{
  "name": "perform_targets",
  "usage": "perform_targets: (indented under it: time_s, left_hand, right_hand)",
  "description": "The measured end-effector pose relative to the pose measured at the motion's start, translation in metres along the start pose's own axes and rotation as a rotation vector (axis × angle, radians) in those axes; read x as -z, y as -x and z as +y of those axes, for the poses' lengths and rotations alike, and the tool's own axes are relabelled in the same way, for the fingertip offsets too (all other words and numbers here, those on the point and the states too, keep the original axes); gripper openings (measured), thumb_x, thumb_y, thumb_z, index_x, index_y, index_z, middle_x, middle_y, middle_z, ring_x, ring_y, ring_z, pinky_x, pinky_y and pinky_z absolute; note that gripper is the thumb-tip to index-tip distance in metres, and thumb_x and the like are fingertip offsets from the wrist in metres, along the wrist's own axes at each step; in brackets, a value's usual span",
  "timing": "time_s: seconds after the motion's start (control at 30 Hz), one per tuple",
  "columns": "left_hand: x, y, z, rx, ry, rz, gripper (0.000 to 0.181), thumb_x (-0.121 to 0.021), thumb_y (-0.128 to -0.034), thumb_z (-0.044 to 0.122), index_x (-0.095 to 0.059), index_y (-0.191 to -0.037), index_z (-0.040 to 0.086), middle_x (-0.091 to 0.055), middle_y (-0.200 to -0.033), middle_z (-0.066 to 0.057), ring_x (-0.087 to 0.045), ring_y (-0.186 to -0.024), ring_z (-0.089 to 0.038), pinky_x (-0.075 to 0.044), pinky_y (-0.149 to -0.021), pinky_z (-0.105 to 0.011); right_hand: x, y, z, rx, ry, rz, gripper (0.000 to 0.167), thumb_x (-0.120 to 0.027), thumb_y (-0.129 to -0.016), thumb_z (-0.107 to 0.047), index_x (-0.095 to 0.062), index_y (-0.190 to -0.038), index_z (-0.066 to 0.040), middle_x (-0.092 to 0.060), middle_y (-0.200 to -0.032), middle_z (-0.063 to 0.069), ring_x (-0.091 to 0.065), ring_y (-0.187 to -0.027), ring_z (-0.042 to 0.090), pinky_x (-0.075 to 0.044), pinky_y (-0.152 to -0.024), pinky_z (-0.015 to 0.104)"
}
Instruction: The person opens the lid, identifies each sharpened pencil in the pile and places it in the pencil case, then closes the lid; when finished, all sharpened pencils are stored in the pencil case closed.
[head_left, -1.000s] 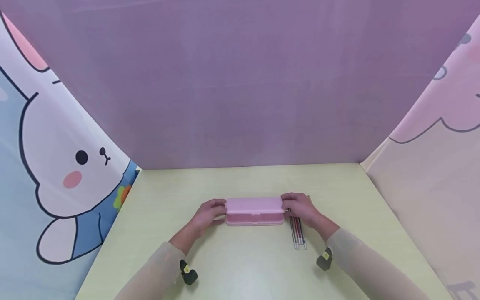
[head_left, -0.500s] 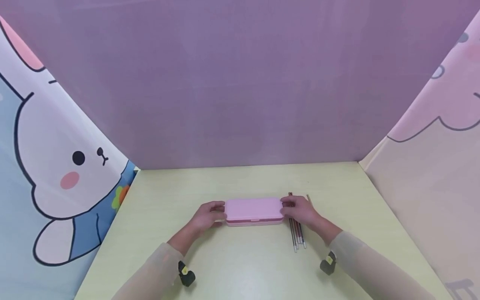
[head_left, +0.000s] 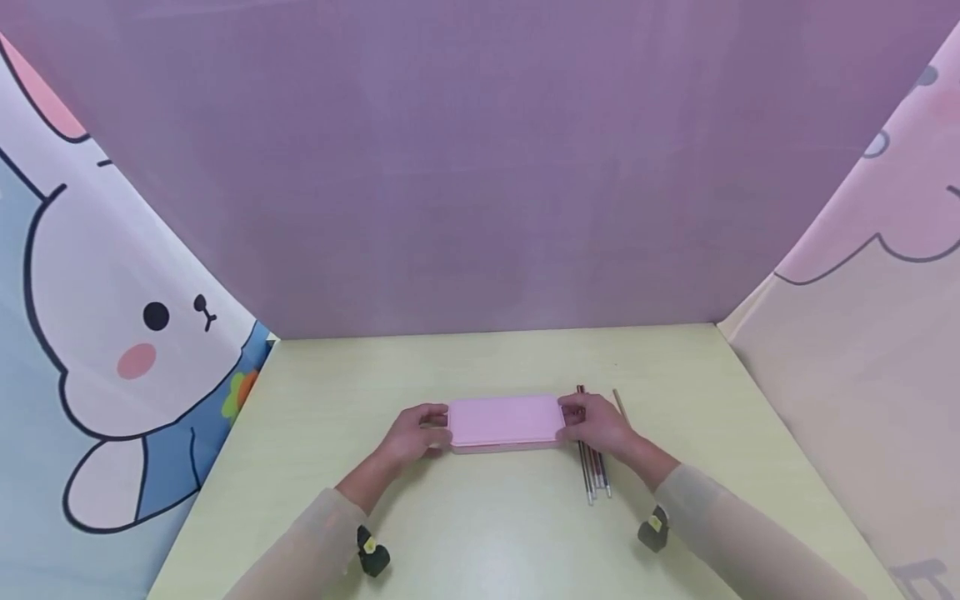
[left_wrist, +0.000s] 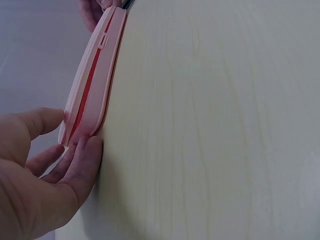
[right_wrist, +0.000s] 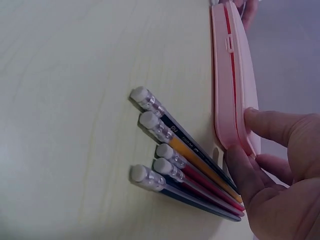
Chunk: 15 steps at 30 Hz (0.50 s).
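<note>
A pink pencil case (head_left: pixel 506 421) lies on the table between both hands, its lid lowered. In the left wrist view the pencil case (left_wrist: pixel 82 75) shows a thin red gap between lid and base, and its clasp tab is not pressed flush. My left hand (head_left: pixel 412 433) holds the left end, fingers on lid and base. The right hand (head_left: pixel 600 423) grips the opposite end likewise. Several pencils (right_wrist: pixel 187 160) with white erasers lie just beside the right hand, partly under it. Whatever the case contains is hidden.
A light wood-grain table (head_left: pixel 510 533) bears everything. One thin brown stick (head_left: pixel 619 402) lies behind the right hand. A purple backdrop (head_left: pixel 480 183) rises at the rear, and a rabbit-print cloth (head_left: pixel 112 333) hangs on the left.
The pencil case's lid has swung down toward the front, from half raised to nearly closed on the base. Both hands stay at its ends; the right hand has shifted slightly lower.
</note>
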<state>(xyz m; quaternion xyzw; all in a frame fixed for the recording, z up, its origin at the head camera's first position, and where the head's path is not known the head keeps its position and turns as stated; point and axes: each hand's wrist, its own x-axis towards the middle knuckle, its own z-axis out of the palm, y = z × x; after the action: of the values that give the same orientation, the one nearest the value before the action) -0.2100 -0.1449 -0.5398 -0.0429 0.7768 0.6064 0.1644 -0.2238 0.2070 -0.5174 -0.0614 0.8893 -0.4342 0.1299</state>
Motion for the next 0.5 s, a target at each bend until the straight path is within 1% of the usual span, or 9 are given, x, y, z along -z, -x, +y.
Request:
perform_targets:
  time_s: [0.13, 0.23, 0.3, 0.4, 0.5]
  left_hand:
    - [-0.0012, 0.0018, -0.0006, -0.008, -0.004, -0.002, 0.064, -0.081, -0.0844, 0.007, -0.055, -0.143, 0.001, -0.063, -0.133, -0.019, -0.069, -0.108, -0.029, -0.065, -0.083, -0.041]
    - [-0.0016, 0.0035, 0.0002, -0.016, -0.017, -0.005, 0.066, -0.082, -0.0835, 0.006, -0.054, -0.143, -0.001, -0.063, -0.133, -0.02, -0.069, -0.107, -0.029, -0.065, -0.083, -0.041]
    - [-0.0016, 0.0044, 0.0014, -0.011, -0.021, 0.0, 0.065, -0.082, -0.0834, 0.005, -0.054, -0.142, 0.0, -0.063, -0.133, -0.02, -0.069, -0.107, -0.028, -0.065, -0.083, -0.04]
    - [-0.0009, 0.0047, 0.002, -0.008, -0.028, 0.001, 0.064, -0.081, -0.0838, 0.005, -0.055, -0.142, 0.001, -0.064, -0.133, -0.019, -0.069, -0.107, -0.028, -0.065, -0.083, -0.039]
    - [0.0002, 0.0039, 0.0012, -0.019, -0.037, -0.006, 0.064, -0.08, -0.0841, 0.003, -0.055, -0.143, 0.002, -0.064, -0.134, -0.018, -0.069, -0.108, -0.029, -0.065, -0.083, -0.039]
  right_hand:
    - [-0.0007, -0.0002, 0.0, -0.013, -0.006, -0.006, 0.062, -0.088, -0.077, -0.009, -0.064, -0.133, 0.0, -0.071, -0.116, 0.01, -0.067, -0.105, 0.023, -0.06, -0.094, 0.039]
    - [0.0008, 0.0006, -0.0004, -0.005, -0.01, -0.023, 0.061, -0.087, -0.078, -0.011, -0.064, -0.133, 0.0, -0.071, -0.118, 0.012, -0.067, -0.107, 0.025, -0.059, -0.096, 0.041]
    - [0.0021, 0.0009, -0.0005, 0.006, -0.017, -0.035, 0.06, -0.086, -0.079, -0.012, -0.064, -0.133, 0.0, -0.071, -0.119, 0.013, -0.067, -0.109, 0.027, -0.059, -0.097, 0.043]
    - [0.0033, 0.001, -0.001, 0.006, -0.035, -0.033, 0.059, -0.086, -0.079, -0.012, -0.064, -0.133, 0.0, -0.071, -0.12, 0.014, -0.067, -0.11, 0.028, -0.058, -0.099, 0.044]
    - [0.0034, 0.0009, -0.0007, 0.005, -0.049, -0.024, 0.061, -0.086, -0.079, -0.011, -0.062, -0.134, 0.002, -0.071, -0.121, 0.015, -0.067, -0.111, 0.029, -0.058, -0.099, 0.045]
